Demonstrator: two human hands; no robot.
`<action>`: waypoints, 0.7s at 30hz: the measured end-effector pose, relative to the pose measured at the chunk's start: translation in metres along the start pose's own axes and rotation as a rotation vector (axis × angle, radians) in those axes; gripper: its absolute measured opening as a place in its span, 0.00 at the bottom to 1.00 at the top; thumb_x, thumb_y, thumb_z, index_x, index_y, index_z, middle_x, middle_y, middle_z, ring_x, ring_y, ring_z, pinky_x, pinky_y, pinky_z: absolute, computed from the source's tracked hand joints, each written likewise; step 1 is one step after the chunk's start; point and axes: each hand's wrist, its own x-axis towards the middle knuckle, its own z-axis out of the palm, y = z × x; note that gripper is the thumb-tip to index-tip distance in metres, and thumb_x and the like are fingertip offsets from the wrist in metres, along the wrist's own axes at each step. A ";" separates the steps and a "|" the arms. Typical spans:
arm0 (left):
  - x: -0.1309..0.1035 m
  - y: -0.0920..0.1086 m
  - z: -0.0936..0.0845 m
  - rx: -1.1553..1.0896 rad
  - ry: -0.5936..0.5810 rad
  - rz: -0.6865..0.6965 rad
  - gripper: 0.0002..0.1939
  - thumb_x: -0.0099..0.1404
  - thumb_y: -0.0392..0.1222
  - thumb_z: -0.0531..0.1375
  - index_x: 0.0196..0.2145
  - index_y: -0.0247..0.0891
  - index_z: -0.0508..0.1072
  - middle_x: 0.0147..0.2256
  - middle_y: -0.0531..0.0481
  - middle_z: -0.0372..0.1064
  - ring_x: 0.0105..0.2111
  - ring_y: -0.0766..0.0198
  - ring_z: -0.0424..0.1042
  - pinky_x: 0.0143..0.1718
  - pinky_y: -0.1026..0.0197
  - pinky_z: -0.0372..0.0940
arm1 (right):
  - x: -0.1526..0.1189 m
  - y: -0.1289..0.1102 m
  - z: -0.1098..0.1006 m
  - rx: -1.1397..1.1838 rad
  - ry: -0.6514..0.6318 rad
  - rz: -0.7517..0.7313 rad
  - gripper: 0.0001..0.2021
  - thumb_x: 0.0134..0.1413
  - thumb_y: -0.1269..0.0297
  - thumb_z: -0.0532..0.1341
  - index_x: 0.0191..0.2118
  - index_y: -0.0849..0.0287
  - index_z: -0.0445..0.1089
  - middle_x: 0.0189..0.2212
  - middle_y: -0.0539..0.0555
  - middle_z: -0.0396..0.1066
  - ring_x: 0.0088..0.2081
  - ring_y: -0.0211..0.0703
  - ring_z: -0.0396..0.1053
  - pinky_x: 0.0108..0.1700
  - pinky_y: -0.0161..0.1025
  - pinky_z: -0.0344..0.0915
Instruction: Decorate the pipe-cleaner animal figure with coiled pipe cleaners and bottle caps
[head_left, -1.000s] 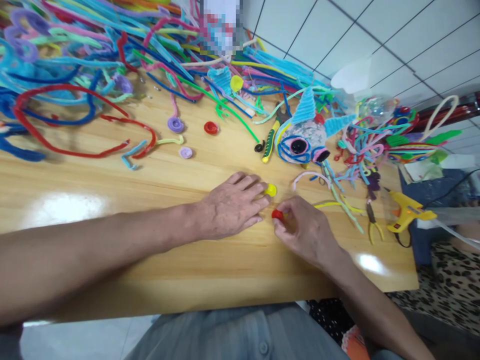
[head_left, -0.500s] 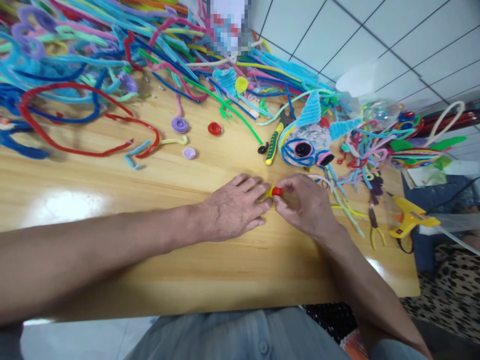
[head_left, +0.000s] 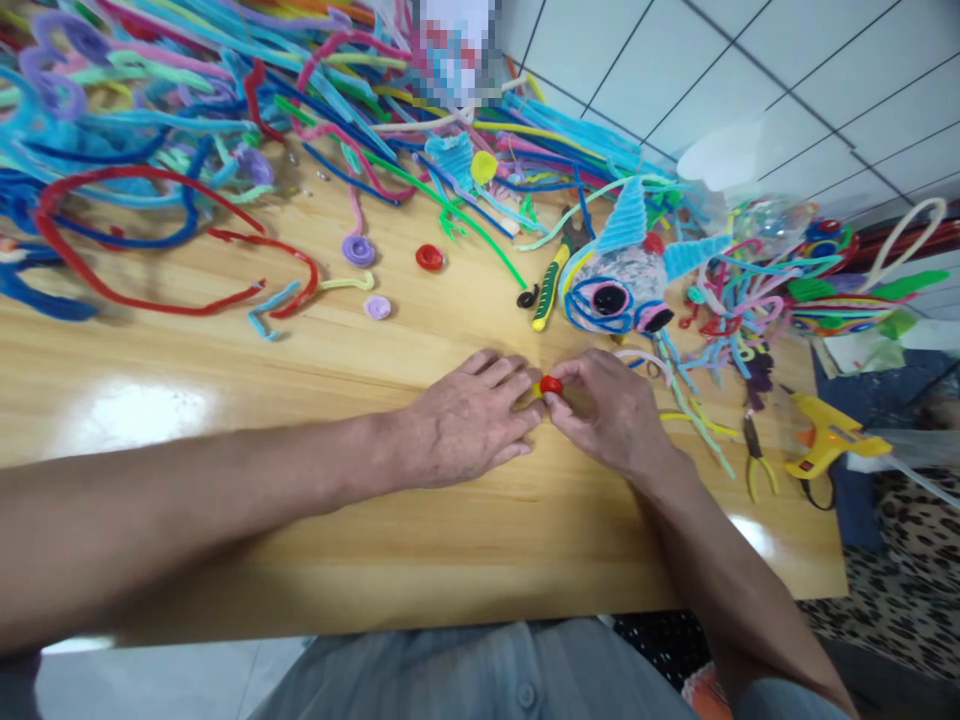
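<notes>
A small red coil (head_left: 551, 386) is pinched between the thumb and fingers of my right hand (head_left: 611, 410), just above the wooden table (head_left: 450, 550). A bit of yellow shows between the coil and the fingers of my left hand (head_left: 469, 418). That hand lies palm down, its fingers slightly apart and their tips beside the yellow piece; nothing is visible under the palm. Beyond the hands are a red coil (head_left: 430, 258), a purple coil (head_left: 358, 250) and a lilac disc (head_left: 377, 307).
Fuzzy coloured stems (head_left: 315, 90) are heaped along the back. Green-yellow pliers (head_left: 552, 285) lie beside a decorated fish-like figure (head_left: 619, 285). Small pliers (head_left: 757, 465) and a yellow glue gun (head_left: 832, 437) with a cord are at the right edge.
The red coil in my right fingers has turned and shows more of its face, with less yellow visible. My left hand has barely moved. The view has shifted slightly.
</notes>
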 end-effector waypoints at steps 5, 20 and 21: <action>0.001 0.000 -0.002 -0.004 -0.018 -0.004 0.23 0.77 0.53 0.60 0.62 0.38 0.75 0.61 0.33 0.73 0.61 0.41 0.70 0.60 0.41 0.64 | -0.001 0.001 0.001 0.000 0.012 -0.024 0.03 0.65 0.64 0.64 0.42 0.54 0.71 0.35 0.55 0.78 0.37 0.49 0.76 0.39 0.45 0.70; 0.001 -0.002 -0.001 -0.047 0.017 -0.012 0.17 0.79 0.45 0.59 0.58 0.39 0.80 0.61 0.38 0.75 0.60 0.44 0.71 0.59 0.43 0.66 | -0.003 0.001 0.003 0.039 0.006 0.004 0.03 0.66 0.64 0.64 0.42 0.54 0.72 0.35 0.54 0.78 0.37 0.49 0.76 0.40 0.46 0.71; 0.001 -0.002 -0.001 -0.048 0.020 -0.013 0.16 0.79 0.45 0.59 0.58 0.39 0.80 0.60 0.38 0.75 0.60 0.45 0.71 0.59 0.43 0.66 | -0.003 0.000 0.003 0.043 0.008 0.007 0.02 0.67 0.64 0.64 0.43 0.55 0.72 0.35 0.54 0.78 0.37 0.49 0.76 0.40 0.46 0.71</action>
